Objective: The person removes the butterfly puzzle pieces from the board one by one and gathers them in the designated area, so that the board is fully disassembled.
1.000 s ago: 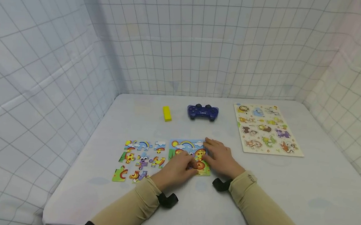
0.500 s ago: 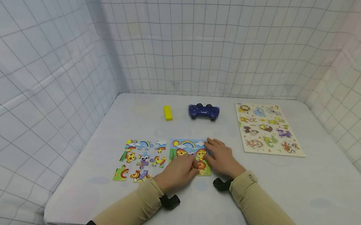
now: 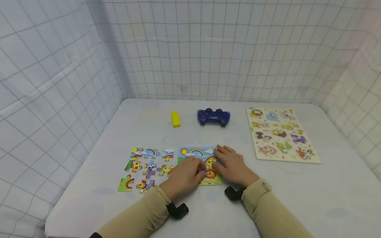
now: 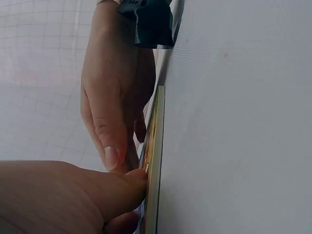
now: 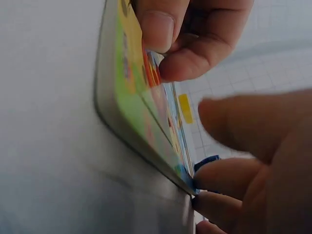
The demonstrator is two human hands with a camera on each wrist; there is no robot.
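Note:
A square cartoon puzzle board lies flat on the white table between the hands. Over its middle, the left hand bends its thumb and fingers down to the surface and pinches what looks like a puzzle piece; only a red and blue edge shows, the rest hidden by the fingertips. The right hand rests its fingers, fairly straight, along the board's right side, fingertips touching the edge, thumb held above. Loose puzzle pieces lie in rows left of the board, some near the left forearm.
A yellow block and a blue game controller sit behind the board. An animal puzzle board lies at the back right. Grid-patterned cloth walls enclose the table at the back and sides.
The left hand has shifted slightly left and its thumb and forefinger show a wider gap above the board. The right hand stays at the board's edge.

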